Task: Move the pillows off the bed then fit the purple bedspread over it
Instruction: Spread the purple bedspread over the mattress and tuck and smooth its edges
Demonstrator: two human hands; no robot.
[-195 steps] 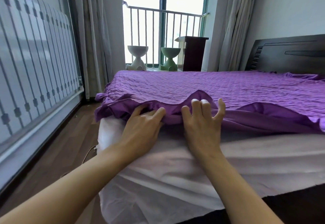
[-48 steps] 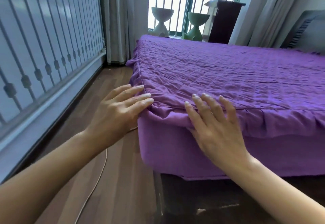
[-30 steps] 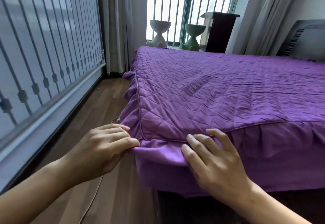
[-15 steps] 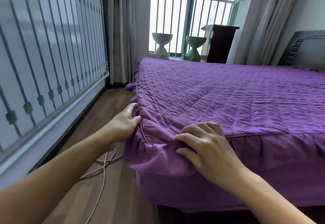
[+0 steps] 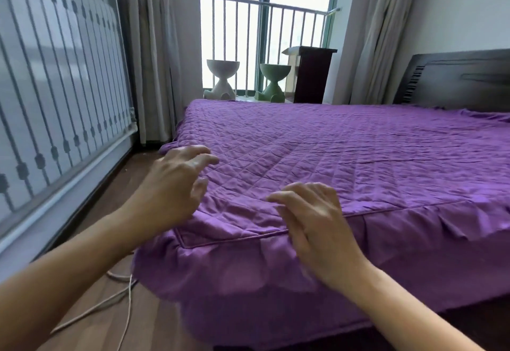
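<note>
The purple bedspread covers the bed across the frame's middle and right. It looks soft and floppy (light, I judge); I'd pinch its piped corner seam. My left hand and right hand hover open, gripping nothing.

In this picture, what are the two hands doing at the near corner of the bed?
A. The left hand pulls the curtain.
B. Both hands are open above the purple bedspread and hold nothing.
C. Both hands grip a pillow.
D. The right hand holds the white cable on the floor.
B: the left hand and the right hand have spread, loose fingers over the corner of the purple bedspread, and neither pinches any fabric.
</note>
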